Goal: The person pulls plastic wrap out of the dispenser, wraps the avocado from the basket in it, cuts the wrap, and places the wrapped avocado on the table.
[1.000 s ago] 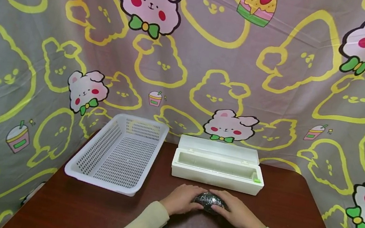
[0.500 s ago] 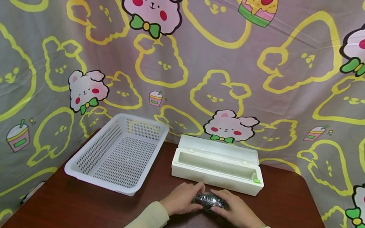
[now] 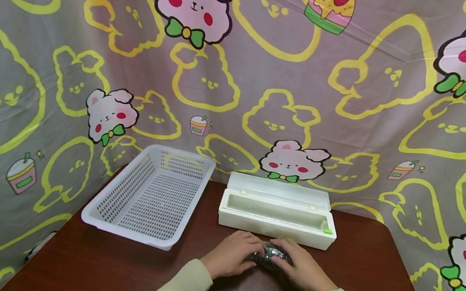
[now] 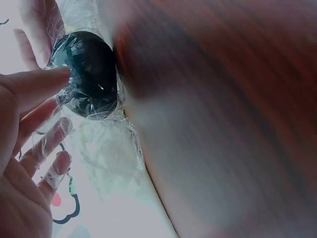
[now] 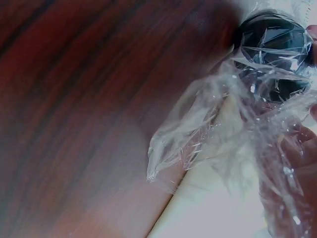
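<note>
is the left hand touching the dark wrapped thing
Touching. The left wrist view shows it best: the left hand has its thumb tip against the side of the dark wrapped thing, overlapping its edge.

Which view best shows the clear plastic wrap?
The right wrist view: the clear plastic wrap spreads close-up in large, loose folds. Left wrist shows it mainly around the dark object; head shows just small glints.

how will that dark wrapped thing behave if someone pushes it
The dark thing would probably roll or rock, since its outline is rounded in both wrist views. Its clear film looks thin and floppy, with a crumpled loose part likely to trail or drag. The shiny wrapping might also make it slippery; its weight I can't tell.
</note>
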The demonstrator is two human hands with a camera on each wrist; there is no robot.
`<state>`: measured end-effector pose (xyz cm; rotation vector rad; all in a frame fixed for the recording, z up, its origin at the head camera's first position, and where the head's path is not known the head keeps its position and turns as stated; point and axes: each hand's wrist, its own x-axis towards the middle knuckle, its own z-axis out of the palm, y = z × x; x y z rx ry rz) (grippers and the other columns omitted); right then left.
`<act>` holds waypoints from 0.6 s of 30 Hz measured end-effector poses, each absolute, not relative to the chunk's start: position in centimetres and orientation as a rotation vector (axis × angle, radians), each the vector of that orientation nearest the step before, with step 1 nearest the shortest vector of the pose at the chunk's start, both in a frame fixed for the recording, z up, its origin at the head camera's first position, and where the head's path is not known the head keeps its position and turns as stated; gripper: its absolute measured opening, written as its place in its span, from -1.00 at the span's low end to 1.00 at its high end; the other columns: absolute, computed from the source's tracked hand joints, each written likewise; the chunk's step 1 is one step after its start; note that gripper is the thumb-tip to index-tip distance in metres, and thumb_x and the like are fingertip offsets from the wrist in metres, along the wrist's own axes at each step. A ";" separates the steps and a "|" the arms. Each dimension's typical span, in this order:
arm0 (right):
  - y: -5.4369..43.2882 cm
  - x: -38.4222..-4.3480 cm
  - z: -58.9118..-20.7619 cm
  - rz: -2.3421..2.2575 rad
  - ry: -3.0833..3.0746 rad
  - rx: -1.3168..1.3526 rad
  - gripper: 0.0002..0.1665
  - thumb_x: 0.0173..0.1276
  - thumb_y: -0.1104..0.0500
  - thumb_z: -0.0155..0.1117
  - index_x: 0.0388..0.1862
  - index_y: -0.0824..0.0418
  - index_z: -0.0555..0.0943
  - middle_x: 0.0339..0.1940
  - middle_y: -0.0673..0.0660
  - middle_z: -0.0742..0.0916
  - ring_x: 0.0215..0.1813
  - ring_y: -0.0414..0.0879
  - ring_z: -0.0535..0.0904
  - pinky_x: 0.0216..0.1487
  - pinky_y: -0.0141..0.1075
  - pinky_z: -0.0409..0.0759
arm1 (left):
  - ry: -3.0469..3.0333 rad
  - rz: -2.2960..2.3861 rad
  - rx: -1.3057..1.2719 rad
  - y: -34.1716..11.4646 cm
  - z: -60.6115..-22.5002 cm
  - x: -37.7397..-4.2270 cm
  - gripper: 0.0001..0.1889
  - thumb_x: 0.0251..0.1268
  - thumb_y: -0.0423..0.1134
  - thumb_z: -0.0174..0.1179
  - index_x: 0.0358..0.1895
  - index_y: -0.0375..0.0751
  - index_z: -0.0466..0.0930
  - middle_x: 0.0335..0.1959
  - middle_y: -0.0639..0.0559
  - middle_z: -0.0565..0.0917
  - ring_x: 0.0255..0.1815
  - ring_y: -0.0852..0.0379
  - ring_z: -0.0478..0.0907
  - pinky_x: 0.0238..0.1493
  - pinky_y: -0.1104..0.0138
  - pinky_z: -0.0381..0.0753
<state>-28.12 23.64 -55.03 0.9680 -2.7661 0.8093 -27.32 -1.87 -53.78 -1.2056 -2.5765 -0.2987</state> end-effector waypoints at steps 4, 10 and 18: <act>23.5 -28.1 -54.8 0.792 -2.756 0.954 -0.51 0.57 -0.09 0.23 0.36 0.07 0.57 0.16 -0.06 0.68 0.14 -0.17 0.64 0.16 -0.11 0.65 | -2.603 -0.312 -1.192 -2.1 -53.6 -27.2 -0.65 0.32 -0.08 0.45 0.12 0.14 0.63 0.18 0.27 0.70 0.24 0.23 0.60 0.39 0.29 0.48; 23.4 -28.1 -54.6 0.788 -2.761 0.941 -0.58 0.58 -0.07 0.22 0.33 -0.02 0.60 0.15 -0.08 0.71 0.19 -0.13 0.65 0.21 -0.07 0.64 | -2.615 -0.282 -1.219 -2.5 -53.9 -27.2 -0.45 0.35 -0.09 0.42 0.39 0.10 0.56 0.37 0.23 0.61 0.34 0.20 0.56 0.41 0.28 0.47; 23.6 -28.1 -54.7 0.750 -2.804 0.932 -0.43 0.59 -0.16 0.17 0.44 0.06 0.56 0.17 0.00 0.72 0.19 -0.05 0.67 0.20 -0.02 0.65 | -2.629 -0.208 -1.233 -2.7 -53.8 -27.1 -0.40 0.39 -0.04 0.38 0.47 0.06 0.50 0.45 0.19 0.53 0.45 0.17 0.46 0.48 0.26 0.40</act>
